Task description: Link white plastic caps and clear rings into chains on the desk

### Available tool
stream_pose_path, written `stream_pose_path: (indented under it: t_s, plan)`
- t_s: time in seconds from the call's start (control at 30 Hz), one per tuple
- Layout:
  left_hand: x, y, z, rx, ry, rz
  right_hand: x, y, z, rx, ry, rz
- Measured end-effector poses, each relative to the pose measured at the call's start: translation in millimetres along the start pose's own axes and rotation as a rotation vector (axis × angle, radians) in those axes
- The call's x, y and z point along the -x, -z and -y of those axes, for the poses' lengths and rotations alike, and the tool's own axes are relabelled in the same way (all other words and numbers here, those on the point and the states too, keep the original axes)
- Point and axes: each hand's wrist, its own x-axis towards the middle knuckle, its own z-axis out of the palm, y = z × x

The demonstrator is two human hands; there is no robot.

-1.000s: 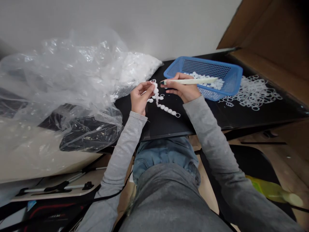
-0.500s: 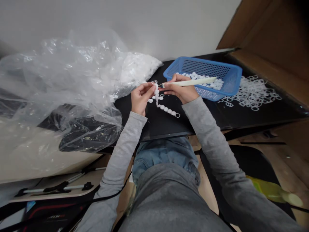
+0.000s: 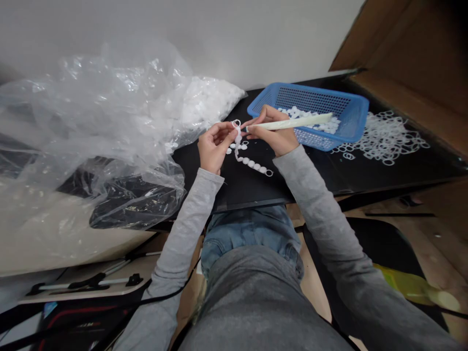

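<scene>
Between the fingers of my left hand point(image 3: 214, 146), one end of a strip of white discs point(image 3: 252, 164) is pinched, with a white ring point(image 3: 236, 124) at its top. The strip hangs down and its lower part lies on the black table, ending in another ring. My right hand point(image 3: 276, 131) is closed round a long pale pen-like tool point(image 3: 292, 122), its dark tip close to the pinched end; whether it touches is too small to tell. Below the hands lie several loose white discs point(image 3: 234, 146).
A blue basket point(image 3: 356, 105) behind my right hand holds many white discs. Right of it lies a heap of white rings point(image 3: 387, 139). At left spreads a large clear plastic bag point(image 3: 120, 112). A cardboard box point(image 3: 413, 53) stands at far right, a yellow bottle point(image 3: 409, 287) on the chair.
Both hands stay almost in place. My right fingers have shifted slightly on the tool, the index finger now raised a little. The strip keeps nearly the same position.
</scene>
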Motion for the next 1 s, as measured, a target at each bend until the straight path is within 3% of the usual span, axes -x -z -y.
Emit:
stream_pose_path:
  t_s: [0.43, 0.57, 0.77, 0.83, 1.0]
  plan:
    - [-5.1, 0.4, 21.5, 0.137, 0.034, 0.105, 1.1, -5.0, 0.4, 0.283, 0.342, -0.080]
    - [-4.4, -1.4, 16.9, 0.215, 0.123, 0.119, 0.8, -4.9, 3.5, 0.257, 0.379, -0.121]
    - [-6.6, 4.3, 10.5, 0.198, 0.243, 0.042, 0.0, -1.9, 12.6, 0.112, 0.444, -0.209]
    - [-6.7, 5.3, 10.5, 0.186, 0.270, 0.053, 2.8, -2.7, 19.0, 0.122, 0.405, -0.152]
    - [-5.8, 5.6, 9.1, 0.175, 0.272, 0.085, 9.5, -5.9, 28.4, 0.386, 0.334, 0.038]
